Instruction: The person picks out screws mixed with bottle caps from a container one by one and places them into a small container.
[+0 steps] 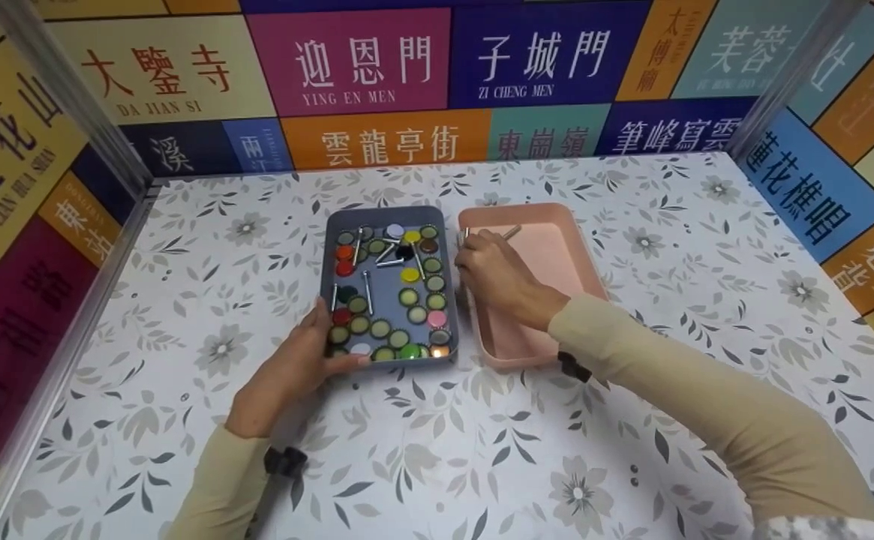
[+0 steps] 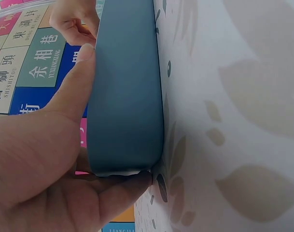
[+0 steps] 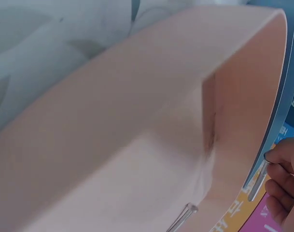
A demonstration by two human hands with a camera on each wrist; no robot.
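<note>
My left hand [image 1: 286, 379] grips the near left corner of a blue-grey tray [image 1: 388, 300]; in the left wrist view the thumb [image 2: 77, 82] lies along the rim and the other fingers wrap the corner. Bottle caps [image 1: 399, 339] in many colours and several silver bolts [image 1: 367, 292] lie scattered in this tray. Over the left rim of a pink tray [image 1: 560, 259], my right hand [image 1: 500, 274] pinches a slim silver bolt [image 3: 258, 182] between thumb and fingertips. Another bolt [image 3: 182, 218] lies inside the pink tray, toward its far end.
Both trays stand side by side on a white tabletop [image 1: 421, 480] with a leaf and flower print. Panels with coloured lettering [image 1: 369, 60] rise behind and at both sides.
</note>
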